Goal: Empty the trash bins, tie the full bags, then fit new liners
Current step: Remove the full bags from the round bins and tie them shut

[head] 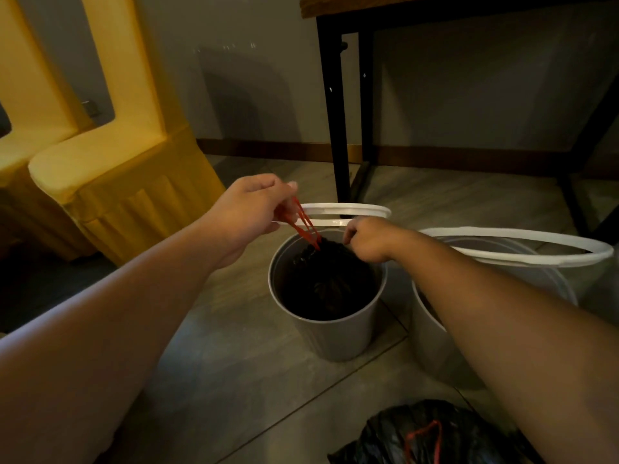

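A grey trash bin [335, 333] stands on the floor with a black bag [330, 283] gathered shut inside it. My left hand [248, 212] pinches the bag's red drawstring [306, 226] and holds it up and to the left, taut from the bag's neck. My right hand [366, 239] is curled at the far rim of the bin, right by the bag's neck; what its fingers hold is hidden. A white rim ring [351, 209] lies behind the bin. A second bin [435, 339] stands to the right, with another white ring [522, 242] over it.
A tied black bag with a red drawstring [432, 437] lies at the bottom edge. Yellow covered chairs [110, 182] stand to the left. A black-legged table [338, 122] stands behind the bins against the wall.
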### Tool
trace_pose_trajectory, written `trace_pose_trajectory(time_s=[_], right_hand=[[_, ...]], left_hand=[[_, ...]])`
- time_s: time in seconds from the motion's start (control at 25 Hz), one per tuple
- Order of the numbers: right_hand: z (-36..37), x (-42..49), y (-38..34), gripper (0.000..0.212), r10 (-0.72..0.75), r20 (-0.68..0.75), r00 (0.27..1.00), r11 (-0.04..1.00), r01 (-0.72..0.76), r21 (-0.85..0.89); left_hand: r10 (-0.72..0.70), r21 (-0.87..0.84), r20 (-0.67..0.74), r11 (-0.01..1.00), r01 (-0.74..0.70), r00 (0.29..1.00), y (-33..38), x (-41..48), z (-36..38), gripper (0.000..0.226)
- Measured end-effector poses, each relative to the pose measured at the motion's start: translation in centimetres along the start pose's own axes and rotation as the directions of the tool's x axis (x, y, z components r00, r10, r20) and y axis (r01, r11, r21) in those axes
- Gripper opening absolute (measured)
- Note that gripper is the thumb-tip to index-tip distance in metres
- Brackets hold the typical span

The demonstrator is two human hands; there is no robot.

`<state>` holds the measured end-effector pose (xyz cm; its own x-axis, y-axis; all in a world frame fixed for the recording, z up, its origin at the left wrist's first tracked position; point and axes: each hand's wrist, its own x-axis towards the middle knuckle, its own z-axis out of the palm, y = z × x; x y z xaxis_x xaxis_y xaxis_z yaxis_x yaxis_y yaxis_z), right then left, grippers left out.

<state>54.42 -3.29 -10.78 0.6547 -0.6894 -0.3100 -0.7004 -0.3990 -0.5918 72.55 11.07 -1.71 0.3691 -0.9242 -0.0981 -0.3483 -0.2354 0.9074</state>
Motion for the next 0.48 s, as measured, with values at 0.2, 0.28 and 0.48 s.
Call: trace_pose_trajectory(time_s=[0.2,0.28,0.48], right_hand=[[-0.2,-0.2,0.0,0.033,0.010,-0.009,1.000,1.000,-0.011,-0.023],[-0.3,-0.4,-0.3,0.044,0.016,-0.020,1.000,1.000,-0.016,-0.008],[-1.1,-1.7,-1.1,0.042,-0.016,-0.178,0.984,1.000,0.011,-0.028]], left_hand=[[0.112,-0.200,-0.008,0.973,-0.111,0.994,3.4,-2.7,-1.3,0.029],[0.166,-0.220,-0.033,0.961,-0.169,0.986,4.8,-4.0,-1.7,0.029],[0.285,-0.350,-0.045,0.893,-0.283,0.957,8.4,-7.1,-3.6,0.026]])
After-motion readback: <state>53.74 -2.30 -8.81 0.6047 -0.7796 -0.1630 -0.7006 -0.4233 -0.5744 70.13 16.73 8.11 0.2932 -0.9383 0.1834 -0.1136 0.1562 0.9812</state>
